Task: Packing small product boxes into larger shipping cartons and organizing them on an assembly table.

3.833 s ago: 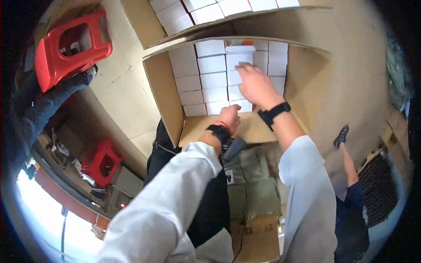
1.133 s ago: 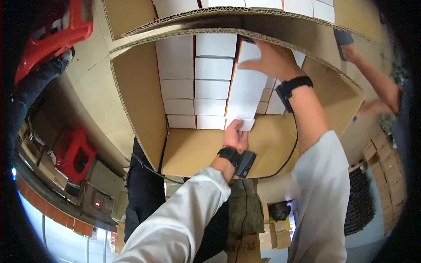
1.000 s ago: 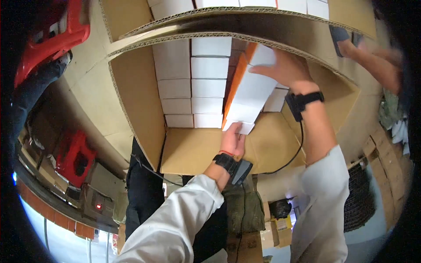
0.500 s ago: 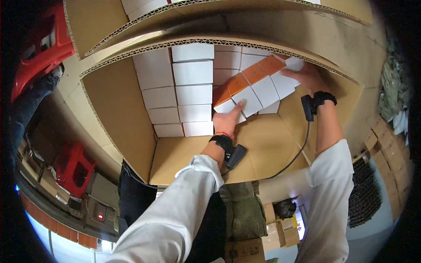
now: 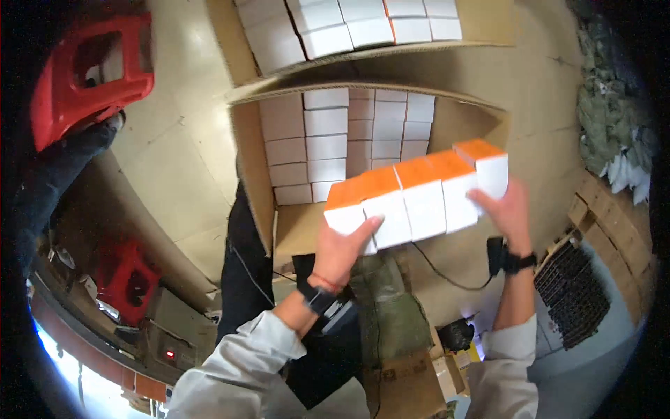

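Holding orange-topped bxs (image 5: 424, 207), carton (image 5: 255, 160) beyond w/ white bxs (image 5: 326, 147), 2nd carton (image 5: 487, 25) likewise

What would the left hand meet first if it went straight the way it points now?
The left hand would meet the row of white-and-orange rectangular cardboard boxes it holds; beyond them, depth is unclear.

Five small, closed orange-and-white rectangular boxes (image 5: 422, 208) stand side by side in one row, held between the fingers of the left hand (image 5: 340, 248) and those of the right hand (image 5: 509, 213). Orange faces point up; both thumbs rest on white sides. Beside the right fingers, the end box sits out of line.
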`<move>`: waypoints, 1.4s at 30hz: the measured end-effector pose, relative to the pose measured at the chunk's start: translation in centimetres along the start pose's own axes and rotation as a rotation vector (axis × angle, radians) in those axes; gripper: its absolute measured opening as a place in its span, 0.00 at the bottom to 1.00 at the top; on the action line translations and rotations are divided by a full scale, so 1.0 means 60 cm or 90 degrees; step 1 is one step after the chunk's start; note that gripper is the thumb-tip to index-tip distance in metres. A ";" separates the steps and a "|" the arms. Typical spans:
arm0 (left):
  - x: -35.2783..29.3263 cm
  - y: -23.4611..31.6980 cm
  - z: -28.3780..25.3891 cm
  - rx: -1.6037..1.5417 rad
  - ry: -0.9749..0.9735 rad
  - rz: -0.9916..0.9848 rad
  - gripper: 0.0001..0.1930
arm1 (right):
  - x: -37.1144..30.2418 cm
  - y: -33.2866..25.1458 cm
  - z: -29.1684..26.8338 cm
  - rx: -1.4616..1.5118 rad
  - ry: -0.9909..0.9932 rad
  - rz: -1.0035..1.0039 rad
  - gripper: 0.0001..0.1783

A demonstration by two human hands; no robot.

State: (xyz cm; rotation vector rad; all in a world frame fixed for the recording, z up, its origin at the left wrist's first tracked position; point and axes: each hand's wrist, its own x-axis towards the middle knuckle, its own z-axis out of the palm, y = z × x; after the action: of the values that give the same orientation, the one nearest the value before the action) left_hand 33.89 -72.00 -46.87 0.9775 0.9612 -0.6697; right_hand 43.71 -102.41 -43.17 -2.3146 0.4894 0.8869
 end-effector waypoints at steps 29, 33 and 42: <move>-1.243 0.261 -0.307 -0.142 0.394 0.467 0.31 | -0.936 -0.816 -0.105 -0.101 -0.056 -0.618 0.30; -1.270 0.289 -0.438 -0.291 0.401 0.502 0.29 | -0.977 -1.035 0.002 -0.179 -0.109 -0.757 0.34; -1.332 0.485 -0.830 -0.392 0.442 0.389 0.30 | -1.044 -1.603 0.360 -0.441 -0.211 -0.968 0.34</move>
State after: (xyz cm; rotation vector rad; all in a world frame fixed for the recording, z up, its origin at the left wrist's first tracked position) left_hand 4.96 -10.39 24.43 0.8751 1.2728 0.5038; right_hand 39.64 -8.82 26.54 -2.0947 -1.7241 0.5672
